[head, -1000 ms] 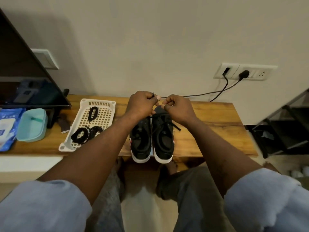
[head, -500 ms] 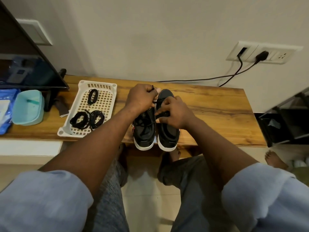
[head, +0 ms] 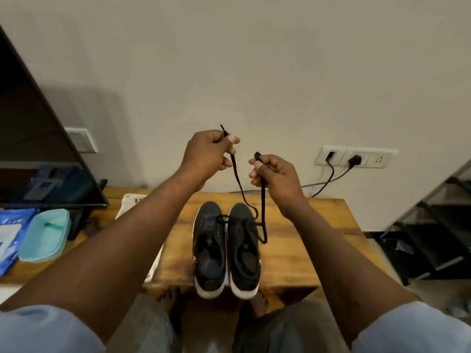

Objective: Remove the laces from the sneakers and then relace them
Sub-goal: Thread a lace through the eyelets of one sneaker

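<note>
The left hand (head: 206, 154) pinched one end of the lace (head: 263, 200) in its fingers, the right hand (head: 276, 174) the other end. The lace passed only through the front eyelets of one of the sneakers (head: 244, 266) on the surface (head: 305, 238); most lacing seemed left to do.

1. The left sleeve (head: 38, 329) and right sleeve (head: 413, 329) are recorded as plain light blue, ended above the elbow.
2. The left forearm (head: 114, 250) and right forearm (head: 344, 256) are left uncovered.
3. The left hand (head: 206, 156) and right hand (head: 277, 177) are noted bare.
4. The trousers (head: 142, 327) are recorded as grey cloth.
5. The feet (head: 170, 299) are seen unshod.
</note>
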Demonstrator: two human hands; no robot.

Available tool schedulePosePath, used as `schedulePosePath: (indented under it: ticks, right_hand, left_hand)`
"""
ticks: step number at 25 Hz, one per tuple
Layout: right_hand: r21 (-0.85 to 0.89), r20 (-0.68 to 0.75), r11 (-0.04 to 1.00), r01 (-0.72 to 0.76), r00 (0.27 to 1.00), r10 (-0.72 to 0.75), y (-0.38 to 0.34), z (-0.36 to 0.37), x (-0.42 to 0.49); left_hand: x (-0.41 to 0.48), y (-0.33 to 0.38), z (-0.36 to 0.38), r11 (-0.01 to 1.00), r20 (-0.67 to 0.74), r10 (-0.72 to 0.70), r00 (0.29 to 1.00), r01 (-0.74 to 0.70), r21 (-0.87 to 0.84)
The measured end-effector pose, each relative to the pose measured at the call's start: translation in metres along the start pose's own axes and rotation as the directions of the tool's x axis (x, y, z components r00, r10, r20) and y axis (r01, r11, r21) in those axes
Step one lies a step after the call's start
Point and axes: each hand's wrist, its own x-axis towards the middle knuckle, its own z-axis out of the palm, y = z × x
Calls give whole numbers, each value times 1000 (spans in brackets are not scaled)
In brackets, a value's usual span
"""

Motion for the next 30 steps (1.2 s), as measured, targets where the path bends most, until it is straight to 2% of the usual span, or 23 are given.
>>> schedulePosePath:
  ticks: [4, 7, 11, 18, 25, 27, 30]
  right_hand:
    - [128, -65, 987, 101, 994, -93, -88, -15, 21]
    - [234, -60, 962, 140, 990, -130, -148, -26, 33]
    - [288, -61, 937, 199, 980, -189, -207, -31, 42]
    - [196, -136, 921, 336, 940, -314, -286, -35, 53]
    - [163, -176, 891, 424, 901, -397, -313, -26, 58]
    - [169, -188, 866, 470, 878, -440, -318, -24, 57]
    - [80, -256, 841, 535, 826, -502, -326, -22, 54]
  left_hand:
    - [16, 83, -11, 990, -32, 143, 989, -143, 5]
    - [25, 141, -19, 977, -47, 209, 977, -210, -28]
    - [34, 198, -28, 950, -101, 309, 946, -311, -5]
    - [42, 271, -46, 910, -178, 409, 895, -414, 11]
    - [43, 296, -53, 891, -199, 449, 871, -452, 31]
    - [42, 298, -53, 882, -193, 468, 862, -468, 49]
    - [41, 302, -54, 874, -204, 482, 852, -483, 45]
